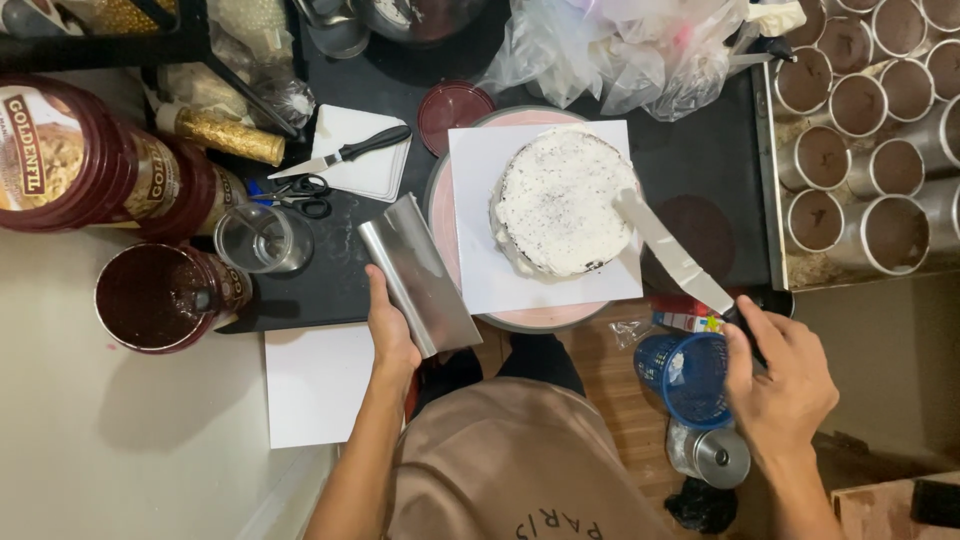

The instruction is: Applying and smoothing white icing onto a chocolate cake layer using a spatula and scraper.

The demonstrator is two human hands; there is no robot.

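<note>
While the right hand (785, 385) grips the handle of a long icing spatula (672, 250), its blade tip rests on the right edge of the white-frosted round cake (560, 200); the cake sits on a white square board (480, 260) atop a pink turntable (540, 315); the left hand (385, 325) is closed on the near end of a steel bench scraper (420, 275), held just beside the board and clear of the frosting. From where I stand, the blade looks tilted; pressed too hard, it could gouge the frosting down to the dark crumb. An open jar of dark spread (160, 297) and a glass (255, 238) stand close by the left forearm, easy to knock.
</note>
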